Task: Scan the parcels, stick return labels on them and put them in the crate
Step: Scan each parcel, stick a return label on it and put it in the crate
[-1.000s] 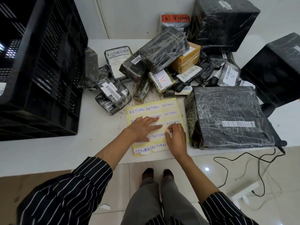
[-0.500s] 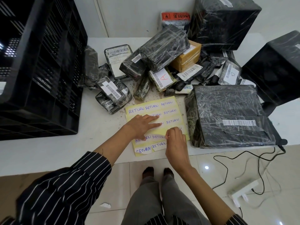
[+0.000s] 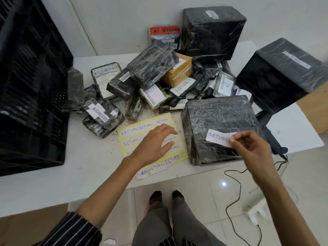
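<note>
Left hand: fingers straight, pressing label sheet.
Right hand: pinching peeled return label over large wrapped parcel, apparently not yet stuck.
Parcel heap behind: no return labels visible, most work left.
Crate far left: contents unseen.

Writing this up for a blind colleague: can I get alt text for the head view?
The right hand pinches a peeled RETURN label over the large black-wrapped parcel, while the left hand rests on the yellow label sheet. More wrapped parcels are piled behind, and a black crate stands at left.
</note>
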Motion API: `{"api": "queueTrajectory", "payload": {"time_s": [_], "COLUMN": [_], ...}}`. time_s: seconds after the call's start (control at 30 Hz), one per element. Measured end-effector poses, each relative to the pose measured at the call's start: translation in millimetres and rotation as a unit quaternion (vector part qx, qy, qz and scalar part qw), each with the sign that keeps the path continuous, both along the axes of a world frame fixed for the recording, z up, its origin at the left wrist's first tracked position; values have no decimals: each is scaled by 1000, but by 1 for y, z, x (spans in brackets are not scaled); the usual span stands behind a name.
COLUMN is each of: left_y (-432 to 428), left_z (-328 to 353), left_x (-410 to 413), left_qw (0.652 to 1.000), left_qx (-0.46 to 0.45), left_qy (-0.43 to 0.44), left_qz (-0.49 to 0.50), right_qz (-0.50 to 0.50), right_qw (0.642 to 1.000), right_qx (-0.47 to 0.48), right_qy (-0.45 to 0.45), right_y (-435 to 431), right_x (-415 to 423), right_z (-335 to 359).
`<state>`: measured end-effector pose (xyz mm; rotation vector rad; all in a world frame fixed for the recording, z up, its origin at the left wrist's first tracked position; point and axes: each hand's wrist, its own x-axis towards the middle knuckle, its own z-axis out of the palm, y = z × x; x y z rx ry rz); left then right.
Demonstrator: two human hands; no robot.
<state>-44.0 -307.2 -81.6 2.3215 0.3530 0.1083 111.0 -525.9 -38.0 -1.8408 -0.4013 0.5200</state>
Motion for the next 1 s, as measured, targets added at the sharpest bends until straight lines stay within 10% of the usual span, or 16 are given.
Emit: {"api": "queueTrajectory", "payload": {"time_s": [0.5, 0.8, 1.0], "left_y": [-59, -66, -69], "left_z": [6, -22, -26], "left_x": [113, 113, 111], "left_qw": [982, 957, 958], "left_qx": [185, 282, 279], "left_qy": [29, 50, 62], "left_qz": [-30, -39, -27], "right_qz": [106, 65, 1], "right_qw": [984, 894, 880], "right_qx": [-62, -207, -245], "right_qy": [-129, -391, -408], "right_y": [39, 42, 56], "right_x": [107, 92, 92], "right_z": [-29, -57, -60]}}
